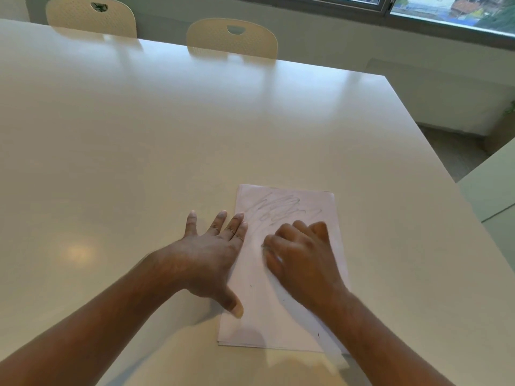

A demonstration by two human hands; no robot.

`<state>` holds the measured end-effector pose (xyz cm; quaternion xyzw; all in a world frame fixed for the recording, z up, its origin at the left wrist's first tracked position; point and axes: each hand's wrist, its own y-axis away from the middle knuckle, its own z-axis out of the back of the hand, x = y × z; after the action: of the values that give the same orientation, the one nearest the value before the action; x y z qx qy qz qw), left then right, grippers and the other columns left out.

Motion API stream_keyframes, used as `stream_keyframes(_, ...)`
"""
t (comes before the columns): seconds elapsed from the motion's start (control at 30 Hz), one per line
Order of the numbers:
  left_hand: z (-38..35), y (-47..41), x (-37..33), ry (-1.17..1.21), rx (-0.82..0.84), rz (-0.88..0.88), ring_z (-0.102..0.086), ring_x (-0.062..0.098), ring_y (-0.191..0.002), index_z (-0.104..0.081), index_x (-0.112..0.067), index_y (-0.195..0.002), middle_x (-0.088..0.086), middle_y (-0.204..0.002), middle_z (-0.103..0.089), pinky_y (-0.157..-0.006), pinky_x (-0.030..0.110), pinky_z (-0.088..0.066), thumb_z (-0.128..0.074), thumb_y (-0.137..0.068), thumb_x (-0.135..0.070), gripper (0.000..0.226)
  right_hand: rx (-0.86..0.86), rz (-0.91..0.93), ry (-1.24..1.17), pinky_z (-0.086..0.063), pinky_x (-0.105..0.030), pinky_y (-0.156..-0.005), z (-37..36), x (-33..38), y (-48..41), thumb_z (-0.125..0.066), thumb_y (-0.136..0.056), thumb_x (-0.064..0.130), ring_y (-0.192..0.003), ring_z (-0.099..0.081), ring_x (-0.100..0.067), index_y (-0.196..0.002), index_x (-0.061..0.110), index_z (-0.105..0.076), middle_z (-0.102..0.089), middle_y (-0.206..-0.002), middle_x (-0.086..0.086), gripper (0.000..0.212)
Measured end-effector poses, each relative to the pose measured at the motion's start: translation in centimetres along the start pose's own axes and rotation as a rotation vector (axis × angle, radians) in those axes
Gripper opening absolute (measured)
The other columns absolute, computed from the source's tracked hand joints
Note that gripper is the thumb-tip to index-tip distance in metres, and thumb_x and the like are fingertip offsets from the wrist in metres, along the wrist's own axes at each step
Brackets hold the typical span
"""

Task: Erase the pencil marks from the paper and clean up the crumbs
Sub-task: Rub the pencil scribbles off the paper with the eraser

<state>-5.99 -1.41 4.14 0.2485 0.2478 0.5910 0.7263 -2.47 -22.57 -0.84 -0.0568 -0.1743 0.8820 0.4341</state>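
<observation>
Right hand [299, 257]: fingers curled down on mid-sheet, just below the scribble; cannot tell whether they pinch an eraser.
Left hand [211, 254]: flat, fingers spread, pressing the sheet's left edge.
Paper [278, 316]: by the table's [195, 121] near edge, rightward.
Pencil marks [281, 210]: faint, at its far end.
Risk: hard rubbing could crease or tear the sheet if the bracing palm slips.

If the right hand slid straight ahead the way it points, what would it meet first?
Probably the pencil scribble on the paper, just ahead of the right hand; beyond that, only the table.
</observation>
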Motion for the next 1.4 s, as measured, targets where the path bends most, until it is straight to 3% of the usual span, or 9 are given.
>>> stream_keyframes(0.17,-0.2,0.0,0.2,-0.004,-0.012,-0.005,0.043,0.023,-0.151,0.037,-0.019,-0.157,-0.006,-0.162,0.046,-0.118,0.073,0.022,-0.073,-0.07,-0.085,0.154,-0.025,-0.243,0.096,-0.028,-0.038,-0.077,0.2,-3.6,-1.5,-0.055,-0.098,0.04,-0.081,-0.059,-0.016,-0.077,0.029,-0.071,-0.07,-0.081,0.011,0.028)
stream_keyframes(0.37,-0.1,-0.2,0.3,-0.077,-0.047,-0.033,0.044,0.018,-0.149,0.035,-0.014,-0.157,0.0,-0.166,0.041,-0.118,0.063,0.031,-0.066,-0.072,-0.09,0.152,0.031,-0.032,-0.015,-0.037,-0.04,-0.075,1.1,-1.0,1.6,-0.058,-0.099,0.037,-0.08,-0.059,-0.017,-0.085,0.03,-0.072,-0.065,-0.082,0.01,0.021)
stream_keyframes(0.6,0.0,0.1,0.7,-0.111,-0.09,-0.094,0.044,0.016,-0.149,0.032,-0.011,-0.159,0.004,-0.168,0.038,-0.119,0.054,0.033,-0.063,-0.069,-0.094,0.155,-0.028,-0.232,0.012,-0.043,-0.039,-0.075,1.0,-2.9,2.6,-0.065,-0.095,0.035,-0.081,-0.063,-0.021,-0.087,0.029,-0.075,-0.068,-0.084,0.01,0.014)
stream_keyframes(0.67,0.6,0.2,0.9,-0.1,-0.116,-0.112,0.041,0.016,-0.152,0.023,-0.011,-0.164,0.004,-0.173,0.029,-0.121,0.052,0.032,-0.059,-0.069,-0.097,0.152,-0.023,-0.213,0.002,-0.045,-0.039,-0.075,0.9,-2.6,2.9,-0.068,-0.095,0.031,-0.083,-0.062,-0.021,-0.091,0.028,-0.075,-0.068,-0.085,0.009,0.009)
stream_keyframes(0.8,2.3,-0.8,-0.2,-0.014,-0.308,-0.111,0.012,0.019,-0.163,-0.025,-0.013,-0.164,0.006,-0.176,-0.012,-0.13,0.05,0.014,-0.051,-0.074,-0.096,0.125,-0.036,-0.253,-0.018,-0.046,-0.037,-0.075,1.1,-2.8,3.1,-0.07,-0.096,0.031,-0.084,-0.063,-0.02,-0.097,0.028,-0.077,-0.069,-0.088,0.01,0.007)
stream_keyframes(0.97,2.2,-2.5,-3.0,0.068,-0.356,-0.224,0.004,0.016,-0.164,-0.01,-0.015,-0.169,0.004,-0.179,0.002,-0.131,0.035,0.0,-0.068,-0.083,-0.078,0.122,-0.021,-0.217,-0.003,-0.047,-0.037,-0.076,1.3,-2.5,3.1,-0.068,-0.098,0.034,-0.085,-0.063,-0.018,-0.099,0.03,-0.077,-0.069,-0.09,0.011,0.01)
stream_keyframes(1.07,2.3,-3.4,-3.4,0.089,-0.378,-0.216,-0.002,0.016,-0.163,-0.009,-0.017,-0.17,0.001,-0.178,-0.002,-0.131,0.036,-0.012,-0.077,-0.079,-0.072,0.127,-0.023,-0.228,-0.021,-0.048,-0.037,-0.076,1.5,-2.6,2.9,-0.069,-0.098,0.034,-0.085,-0.064,-0.017,-0.102,0.029,-0.078,-0.071,-0.091,0.01,0.012)
stream_keyframes(1.27,2.1,-4.2,-3.7,0.024,-0.328,-0.176,0.007,0.019,-0.164,0.0,-0.02,-0.17,0.0,-0.178,0.008,-0.133,0.043,-0.01,-0.073,-0.081,-0.075,0.128,0.01,-0.081,-0.061,-0.046,-0.038,-0.073,1.6,-0.9,3.6,-0.062,-0.099,0.038,-0.081,-0.06,-0.016,-0.094,0.029,-0.076,-0.068,-0.088,0.01,0.017)
stream_keyframes(1.4,2.1,-4.4,-3.3,0.04,-0.331,-0.18,0.007,0.017,-0.163,0.002,-0.02,-0.169,-0.003,-0.178,0.008,-0.132,0.041,-0.007,-0.073,-0.079,-0.076,0.13,-0.026,-0.278,0.027,-0.046,-0.04,-0.075,1.0,-4.4,1.0,-0.061,-0.096,0.041,-0.082,-0.065,-0.021,-0.089,0.03,-0.077,-0.072,-0.087,0.008,0.021)
